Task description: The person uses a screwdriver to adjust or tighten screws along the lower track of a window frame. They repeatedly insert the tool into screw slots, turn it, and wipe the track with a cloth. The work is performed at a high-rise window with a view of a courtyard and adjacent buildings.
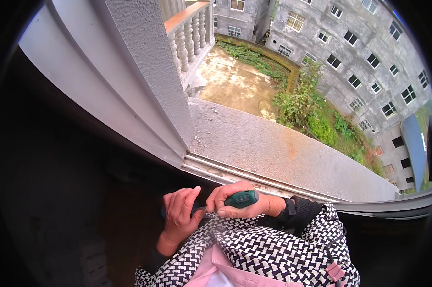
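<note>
Fingers (216, 197) of the right hand (255, 207) are curled firmly round a green-handled screwdriver (242, 199), butt pointing right, near the window track (221, 171)! Just beside it, the left hand (179, 210): fingers close together, thumb apart; whether they're pinching the shaft, I can't tell.

Black-and-white patterned jacket (259, 246); pink collar (204, 268), white shirt (219, 279) beneath; black right cuff (304, 211); pink clip (335, 271) on right side.

No readable text, only a faint, illegible mark (243, 198) on the green tool handle (244, 200)
</note>
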A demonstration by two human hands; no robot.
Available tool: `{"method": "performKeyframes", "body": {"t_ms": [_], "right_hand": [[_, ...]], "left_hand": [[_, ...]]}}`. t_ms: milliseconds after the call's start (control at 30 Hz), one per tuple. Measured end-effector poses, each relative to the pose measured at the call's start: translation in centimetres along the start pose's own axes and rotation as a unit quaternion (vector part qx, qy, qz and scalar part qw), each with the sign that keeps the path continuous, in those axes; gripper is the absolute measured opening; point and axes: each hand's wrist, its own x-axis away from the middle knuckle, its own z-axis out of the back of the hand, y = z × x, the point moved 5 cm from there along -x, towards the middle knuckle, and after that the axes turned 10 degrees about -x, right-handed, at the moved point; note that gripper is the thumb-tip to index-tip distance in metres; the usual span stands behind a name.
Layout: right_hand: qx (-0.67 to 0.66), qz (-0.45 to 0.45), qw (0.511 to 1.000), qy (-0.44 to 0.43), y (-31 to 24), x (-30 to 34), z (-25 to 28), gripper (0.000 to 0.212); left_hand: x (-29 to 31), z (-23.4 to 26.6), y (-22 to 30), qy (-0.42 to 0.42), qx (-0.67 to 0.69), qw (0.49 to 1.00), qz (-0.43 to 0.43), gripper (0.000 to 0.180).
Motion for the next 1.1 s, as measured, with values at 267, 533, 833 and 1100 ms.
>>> {"method": "performKeyframes", "body": {"t_ms": [267,533,833,1100], "right_hand": [[0.552,-0.098,0.828,0.017,5.4,0.4,10.0,0.022],[0.580,-0.136,0.803,-0.031,7.3,-0.6,10.3,0.024],[0.611,-0.067,0.786,-0.066,7.2,-0.7,8.4,0.020],[0.769,-0.054,0.615,-0.165,8.8,0.5,6.1,0.018]], "left_hand": [[7.3,-2.0,-2.4,-0.092,0.189,0.958,0.197,0.009],[12.6,-2.9,-3.4,-0.114,0.239,0.906,0.330,0.014],[12.5,-3.0,-3.2,-0.091,0.263,0.900,0.335,0.014],[12.8,-2.6,-2.6,-0.049,0.273,0.906,0.318,0.012]]}}
